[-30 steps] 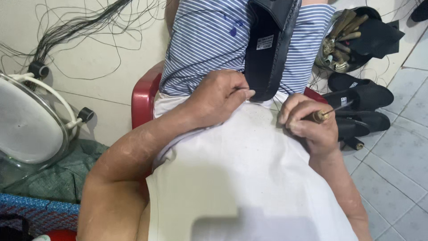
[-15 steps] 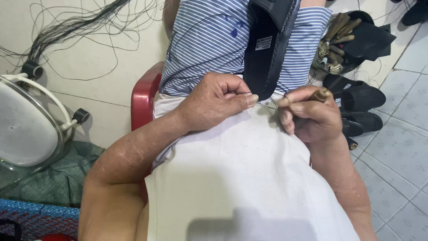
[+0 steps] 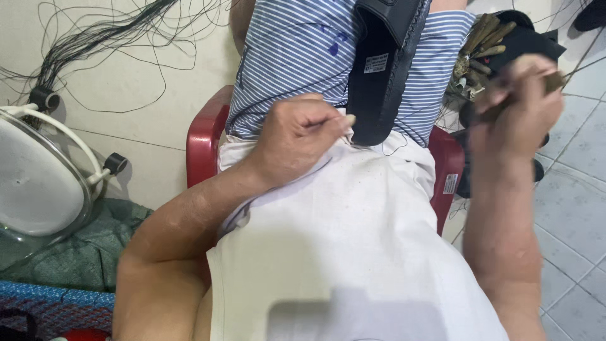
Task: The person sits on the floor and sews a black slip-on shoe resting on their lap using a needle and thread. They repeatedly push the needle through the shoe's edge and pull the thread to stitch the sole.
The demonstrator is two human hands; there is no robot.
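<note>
The left hand is curled into a loose fist, fingertips pinched together at the lower edge of the black sandal, which stands upright between the striped shorts. The right hand is raised to the right, well apart from the sandal, fingers closed around a brown-handled tool; motion blur hides the tool's tip. A thin thread runs up and right from this hand. A red chair sits below the shorts.
</note>
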